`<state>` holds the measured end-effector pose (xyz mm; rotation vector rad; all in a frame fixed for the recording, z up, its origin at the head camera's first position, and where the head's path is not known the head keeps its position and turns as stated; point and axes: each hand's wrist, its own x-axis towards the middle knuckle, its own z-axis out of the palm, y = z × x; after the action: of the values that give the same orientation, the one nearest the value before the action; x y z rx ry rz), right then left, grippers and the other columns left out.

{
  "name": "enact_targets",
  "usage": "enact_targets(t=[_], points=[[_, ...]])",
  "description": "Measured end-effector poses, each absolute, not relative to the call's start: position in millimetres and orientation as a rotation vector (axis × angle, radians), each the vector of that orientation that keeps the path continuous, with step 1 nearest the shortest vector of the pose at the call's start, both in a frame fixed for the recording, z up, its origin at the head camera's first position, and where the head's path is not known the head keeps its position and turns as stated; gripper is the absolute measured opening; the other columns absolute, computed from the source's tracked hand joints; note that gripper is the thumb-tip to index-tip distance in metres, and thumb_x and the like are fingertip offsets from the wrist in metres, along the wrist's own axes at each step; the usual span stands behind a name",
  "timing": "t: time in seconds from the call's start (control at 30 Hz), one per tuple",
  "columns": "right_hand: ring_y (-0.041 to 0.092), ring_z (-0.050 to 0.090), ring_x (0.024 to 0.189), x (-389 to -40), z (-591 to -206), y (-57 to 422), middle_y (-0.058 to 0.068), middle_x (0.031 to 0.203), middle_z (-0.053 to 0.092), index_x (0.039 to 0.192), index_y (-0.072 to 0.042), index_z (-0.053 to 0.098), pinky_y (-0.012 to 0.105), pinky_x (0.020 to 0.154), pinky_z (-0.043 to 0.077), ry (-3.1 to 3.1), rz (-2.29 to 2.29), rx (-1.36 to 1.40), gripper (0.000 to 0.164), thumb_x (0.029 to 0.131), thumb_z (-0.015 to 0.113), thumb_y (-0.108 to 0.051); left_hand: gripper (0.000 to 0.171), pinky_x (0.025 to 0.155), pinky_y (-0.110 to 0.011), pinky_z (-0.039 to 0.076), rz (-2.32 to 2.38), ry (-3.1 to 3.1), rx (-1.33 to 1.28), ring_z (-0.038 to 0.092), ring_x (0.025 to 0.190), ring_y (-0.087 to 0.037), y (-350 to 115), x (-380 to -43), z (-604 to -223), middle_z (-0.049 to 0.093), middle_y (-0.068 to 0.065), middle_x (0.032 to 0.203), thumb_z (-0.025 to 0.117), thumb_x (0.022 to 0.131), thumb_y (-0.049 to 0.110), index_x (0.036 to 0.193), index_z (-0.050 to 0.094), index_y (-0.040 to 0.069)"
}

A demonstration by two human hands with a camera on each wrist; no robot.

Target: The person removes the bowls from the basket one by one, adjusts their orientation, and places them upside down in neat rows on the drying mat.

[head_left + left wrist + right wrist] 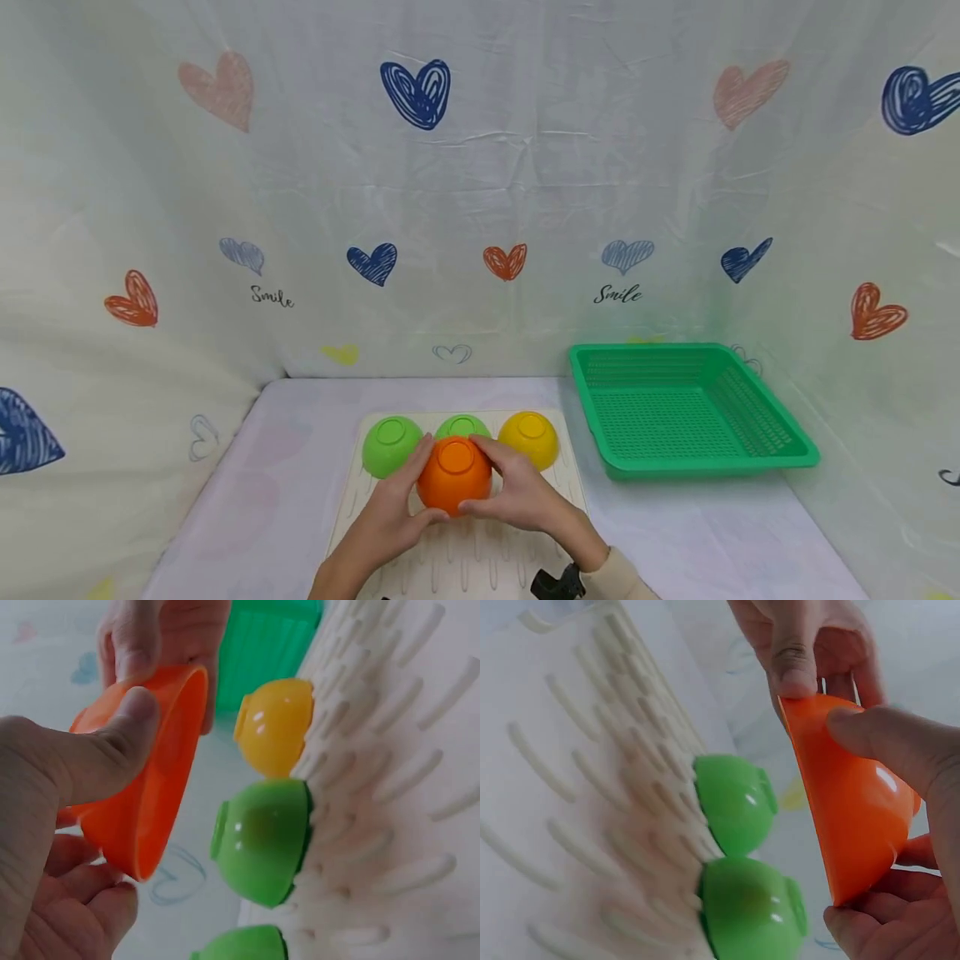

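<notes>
Both of my hands hold an upside-down orange bowl (454, 482) above a cream dish drying rack (450, 557) with rows of short prongs. On one side of the bowl, my left hand (392, 510) grips it with thumb and fingers. My right hand (523, 493) grips the opposite side, its thumb on the orange wall in the right wrist view. Along the rack's far end sit a left green bowl (392, 448), a middle green bowl (462, 426) and a yellow bowl (529, 438), all bottom up. The orange bowl partly hides the middle green one in the head view.
A green plastic basket (705, 463) with perforated sides stands to the right of the rack. Pale cloth covers the table (247, 492). A white curtain (480, 183) printed with hearts hangs behind and at both sides.
</notes>
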<state>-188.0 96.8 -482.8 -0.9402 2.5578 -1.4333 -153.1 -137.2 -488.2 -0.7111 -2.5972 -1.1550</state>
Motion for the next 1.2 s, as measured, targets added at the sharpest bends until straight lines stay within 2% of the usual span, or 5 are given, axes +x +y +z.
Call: enact_targets(t=[0.23,0.57,0.77,1.03,1.2], points=[[0.014,0.059,0.132,-179.5,-507.4,67.5,0.003,0.149,0.057,0.155,-0.009,0.042,0.032,0.109,0.05,2.533,-1.419,-0.987,0.085,0.086,0.085,-0.031,0.095,0.105,-0.049,0.051,-1.113,-2.676,-0.61,0.06,0.133,-0.031,-160.7,-146.2,-499.2,0.058,-0.016,0.148,0.095,0.066,0.004,0.149,0.05,-0.003],[0.007,0.061,0.123,-166.3,-536.4,18.0,0.002,0.142,0.061,0.151,-0.01,0.044,0.022,0.099,0.053,2.522,-1.4,-1.015,0.082,0.084,0.087,-0.027,0.097,0.11,-0.046,0.049,-1.245,-2.841,-0.342,0.054,0.138,-0.031,-200.6,-128.6,-526.5,0.056,-0.01,0.152,0.094,0.066,0.008,0.152,0.049,0.005],[-0.001,0.061,0.114,-161.5,-543.2,-2.5,-0.005,0.136,0.062,0.148,-0.018,0.045,0.017,0.09,0.054,2.492,-1.426,-1.009,0.076,0.085,0.086,-0.025,0.095,0.109,-0.048,0.05,-1.231,-2.944,-0.214,0.057,0.136,-0.03,-218.6,-125.3,-530.7,0.058,-0.007,0.15,0.092,0.068,0.011,0.153,0.049,0.008],[0.019,0.051,0.141,-152.5,-545.8,-16.8,0.02,0.161,0.041,0.158,-0.004,0.037,0.029,0.108,0.049,2.599,-1.319,-0.849,0.093,0.085,0.086,-0.032,0.096,0.106,-0.053,0.05,-1.208,-2.997,-0.181,0.058,0.133,-0.034,-229.3,-129.7,-534.9,0.059,-0.012,0.148,0.093,0.066,0.012,0.152,0.049,0.007],[0.027,0.046,0.146,-151.5,-549.1,-12.4,0.023,0.162,0.038,0.158,-0.003,0.036,0.034,0.113,0.046,2.63,-1.291,-0.79,0.095,0.085,0.086,-0.035,0.097,0.106,-0.052,0.05,-1.191,-3.03,-0.2,0.061,0.127,-0.027,-222.7,-135.2,-537.2,0.062,-0.012,0.144,0.093,0.065,0.008,0.151,0.048,0.008]])
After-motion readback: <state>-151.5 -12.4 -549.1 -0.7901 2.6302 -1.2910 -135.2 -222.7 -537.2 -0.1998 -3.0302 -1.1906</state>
